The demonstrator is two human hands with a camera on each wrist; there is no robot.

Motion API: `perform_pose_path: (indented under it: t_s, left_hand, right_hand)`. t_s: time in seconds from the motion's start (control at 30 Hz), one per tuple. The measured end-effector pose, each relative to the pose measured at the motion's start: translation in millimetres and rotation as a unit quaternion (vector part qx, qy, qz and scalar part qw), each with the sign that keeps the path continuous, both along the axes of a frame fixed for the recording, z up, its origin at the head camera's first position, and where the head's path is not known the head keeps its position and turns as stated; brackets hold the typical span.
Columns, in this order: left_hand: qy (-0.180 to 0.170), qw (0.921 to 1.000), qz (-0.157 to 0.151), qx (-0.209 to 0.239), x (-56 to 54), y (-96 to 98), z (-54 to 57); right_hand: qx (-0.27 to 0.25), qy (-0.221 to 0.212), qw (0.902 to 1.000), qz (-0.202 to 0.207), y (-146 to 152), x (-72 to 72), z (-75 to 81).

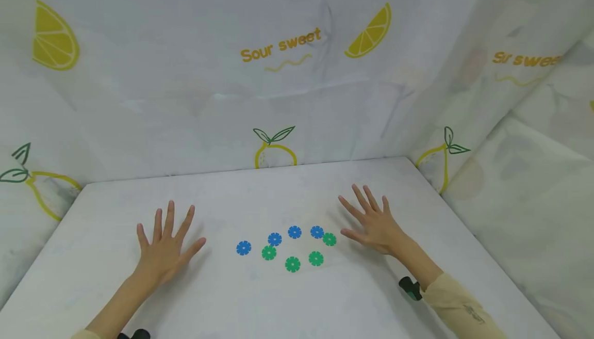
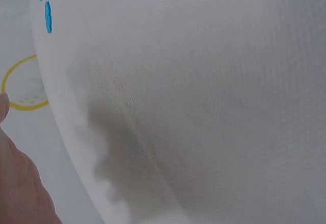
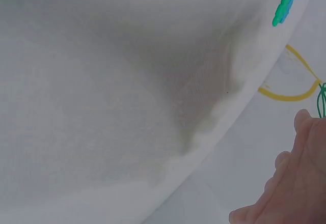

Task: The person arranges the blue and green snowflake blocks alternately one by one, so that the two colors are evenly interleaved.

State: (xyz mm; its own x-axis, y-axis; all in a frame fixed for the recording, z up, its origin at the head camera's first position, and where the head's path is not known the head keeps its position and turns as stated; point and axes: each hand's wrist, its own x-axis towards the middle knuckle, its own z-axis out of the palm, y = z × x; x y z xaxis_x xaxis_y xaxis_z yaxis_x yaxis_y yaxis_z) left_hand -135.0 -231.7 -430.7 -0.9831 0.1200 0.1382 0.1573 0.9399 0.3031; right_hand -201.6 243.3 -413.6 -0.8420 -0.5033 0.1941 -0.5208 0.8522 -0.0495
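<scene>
Several small notched plastic discs lie on the white table between the two hands. The blue ones, such as the leftmost blue disc [image 1: 243, 248], form the farther row. Nearer stand the green ones, among them a green disc [image 1: 293, 264] at the front. My left hand [image 1: 161, 251] is held over the table left of the discs, fingers straight and spread, holding nothing. To their right, my right hand [image 1: 375, 224] is likewise spread and holds nothing; its nearest piece is the rightmost green disc [image 1: 329, 239]. Both hands cast shadows on the cloth.
The white-covered table [image 1: 223, 303] ends at a hanging white curtain [image 1: 185, 112] printed with lemons and lettering. On the right side another stretch of curtain [image 1: 533, 184] borders the table. A dark wrist strap piece [image 1: 410, 288] shows by the right sleeve [image 1: 459, 305].
</scene>
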Motion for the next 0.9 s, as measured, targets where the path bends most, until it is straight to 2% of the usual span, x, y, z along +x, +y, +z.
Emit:
perform_pose_path:
  t_s: [0.17,0.27,0.4,0.53,0.63,0.7,0.83,0.9]
  left_hand:
    - [-0.003,0.9996,-0.023,0.013,11.1,0.5,0.1]
    - [0.006,0.9968,-0.054,0.058,15.9,2.4,0.7]
    - [0.033,0.9859,-0.097,0.133,16.7,11.9,-1.8]
    - [0.06,0.974,-0.11,0.189,13.1,25.5,-9.6]
    - [0.055,0.9645,-0.108,0.234,8.7,34.0,-15.1]
    - [0.044,0.9576,-0.107,0.264,5.8,38.5,-17.3]
    - [0.017,0.9457,-0.108,0.306,2.0,45.5,-19.5]
    - [0.01,0.9428,-0.112,0.314,1.3,48.3,-20.7]
  right_hand:
    - [-0.007,-0.018,0.9993,0.031,-6,7.8,-0.5]
    - [-0.043,-0.069,0.9955,0.048,-9,12.2,2.5]
    - [-0.108,-0.157,0.9796,0.065,-8,16.2,3.7]
    - [-0.163,-0.208,0.96,0.092,-7,15.4,-1.5]
    - [-0.2,-0.217,0.9479,0.119,-7,13.0,-6.4]
    - [-0.215,-0.217,0.9435,0.129,-8,11.2,-8.5]
    - [-0.219,-0.208,0.9439,0.133,-9,7.9,-10.2]
    - [-0.214,-0.206,0.9454,0.134,-9,6.4,-10.6]
